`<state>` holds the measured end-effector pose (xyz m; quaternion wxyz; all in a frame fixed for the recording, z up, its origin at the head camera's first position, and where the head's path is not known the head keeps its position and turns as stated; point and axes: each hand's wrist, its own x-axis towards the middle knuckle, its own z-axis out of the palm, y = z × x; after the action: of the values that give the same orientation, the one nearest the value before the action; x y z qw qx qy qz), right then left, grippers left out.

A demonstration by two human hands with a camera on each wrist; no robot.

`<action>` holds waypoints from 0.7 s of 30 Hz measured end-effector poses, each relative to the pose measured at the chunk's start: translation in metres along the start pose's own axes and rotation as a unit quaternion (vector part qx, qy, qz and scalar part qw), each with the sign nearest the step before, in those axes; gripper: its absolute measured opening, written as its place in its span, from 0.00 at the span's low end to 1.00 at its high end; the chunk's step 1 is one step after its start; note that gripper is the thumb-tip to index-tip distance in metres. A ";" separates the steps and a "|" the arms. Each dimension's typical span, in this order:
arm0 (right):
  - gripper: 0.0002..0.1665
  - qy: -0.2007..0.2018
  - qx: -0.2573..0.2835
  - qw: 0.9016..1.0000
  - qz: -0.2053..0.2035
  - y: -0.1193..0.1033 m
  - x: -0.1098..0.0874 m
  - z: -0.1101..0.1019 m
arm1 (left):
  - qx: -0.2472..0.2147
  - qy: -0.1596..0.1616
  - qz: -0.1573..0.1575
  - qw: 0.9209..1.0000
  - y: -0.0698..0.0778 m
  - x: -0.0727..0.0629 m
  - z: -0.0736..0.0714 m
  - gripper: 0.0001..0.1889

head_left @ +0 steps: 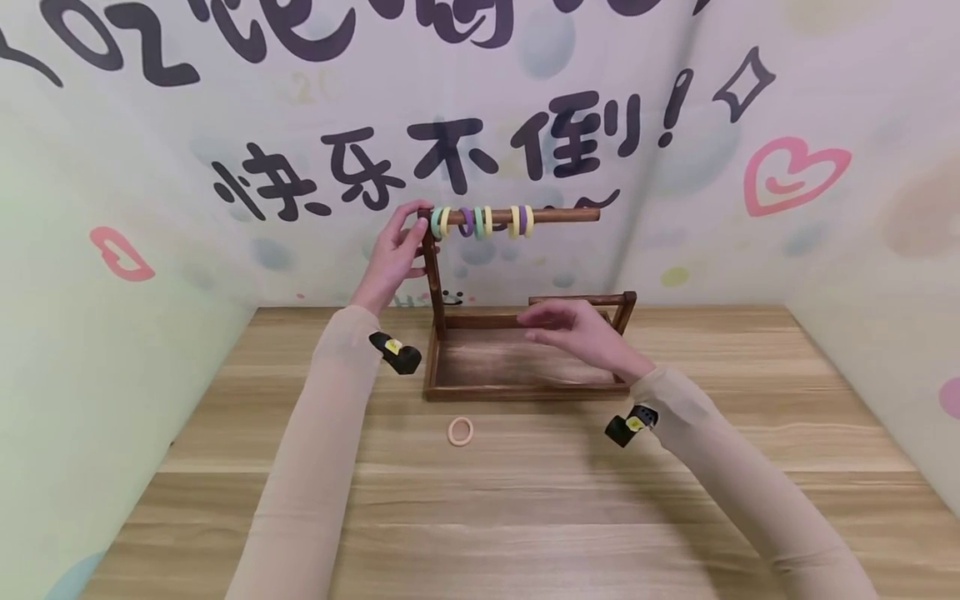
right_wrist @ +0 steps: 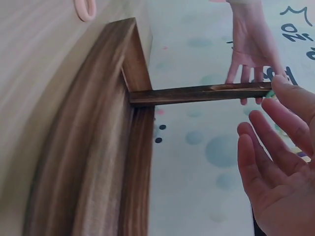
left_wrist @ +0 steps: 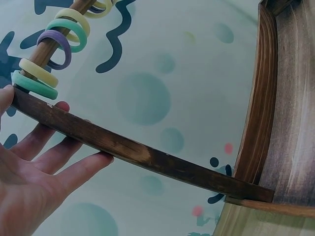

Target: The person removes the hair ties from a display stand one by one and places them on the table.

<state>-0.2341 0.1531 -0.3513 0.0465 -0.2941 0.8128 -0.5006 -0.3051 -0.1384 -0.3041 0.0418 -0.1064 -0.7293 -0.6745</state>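
Observation:
A dark wooden stand has a tray base (head_left: 525,392), a tall post (head_left: 434,287) at its left end and a rod (head_left: 570,215) reaching right from the post's top. Several green, yellow and purple rings (head_left: 480,223) hang along that rod. My left hand (head_left: 388,254) holds the upper end of the post, thumb near the top and fingers spread behind it. Over the tray, my right hand (head_left: 581,335) hovers with relaxed fingers and nothing in them. On the table in front of the tray lies a pale pink ring (head_left: 460,432).
A shorter post with a low rod (head_left: 577,299) rises at the tray's right end, partly behind my right hand. The wood-grain table (head_left: 487,517) meets a printed wall covering (head_left: 337,258) at the back, and side walls flank it.

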 end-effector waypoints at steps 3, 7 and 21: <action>0.17 0.021 0.013 1.000 -0.003 -0.004 0.004 -0.005 | -0.001 0.001 0.000 1.000 0.001 0.000 0.000 0.15; 0.18 0.051 0.019 0.998 -0.010 -0.006 0.009 -0.011 | 0.001 0.000 0.002 1.000 0.003 0.000 0.001 0.16; 0.22 0.093 0.001 0.995 -0.028 -0.019 0.022 -0.035 | -0.012 -0.010 -0.008 1.000 0.001 -0.001 0.000 0.15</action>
<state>-0.2571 0.1623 -0.3130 -0.0426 -0.2686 0.8047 -0.5277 -0.3041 -0.1386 -0.3030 0.0275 -0.1081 -0.7223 -0.6825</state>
